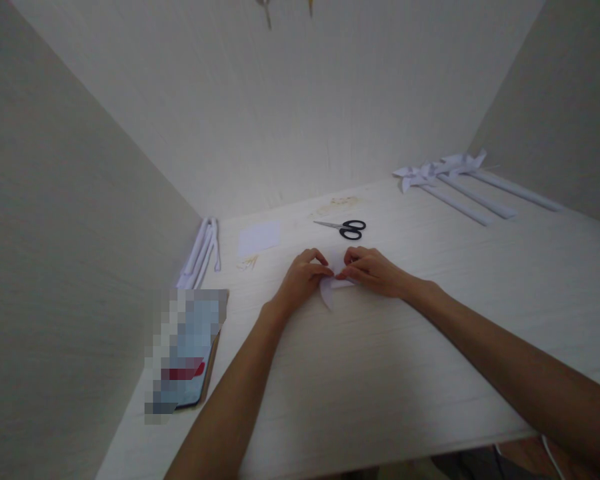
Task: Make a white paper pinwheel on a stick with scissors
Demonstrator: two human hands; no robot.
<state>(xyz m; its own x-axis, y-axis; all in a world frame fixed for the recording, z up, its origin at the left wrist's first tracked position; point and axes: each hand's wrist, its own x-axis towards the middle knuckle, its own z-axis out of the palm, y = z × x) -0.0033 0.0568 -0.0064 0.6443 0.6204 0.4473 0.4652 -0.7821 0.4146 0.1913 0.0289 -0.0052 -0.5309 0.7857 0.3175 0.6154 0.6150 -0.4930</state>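
My left hand [303, 277] and my right hand [373, 270] meet at the middle of the pale table [380, 373], fingertips together on a small piece of white paper [330, 288]. The paper is partly folded; a curled flap sticks out toward me below the fingers. Both hands pinch it and press it against the tabletop. Most of the sheet is hidden under my fingers.
Black-handled scissors [347, 229] lie just beyond my hands. A white paper square [259, 237] and several small sticks [249, 262] sit to the far left, rolled paper tubes [203, 253] against the left wall, finished paper pinwheels [460, 180] at the far right, a phone [190, 353] at near left.
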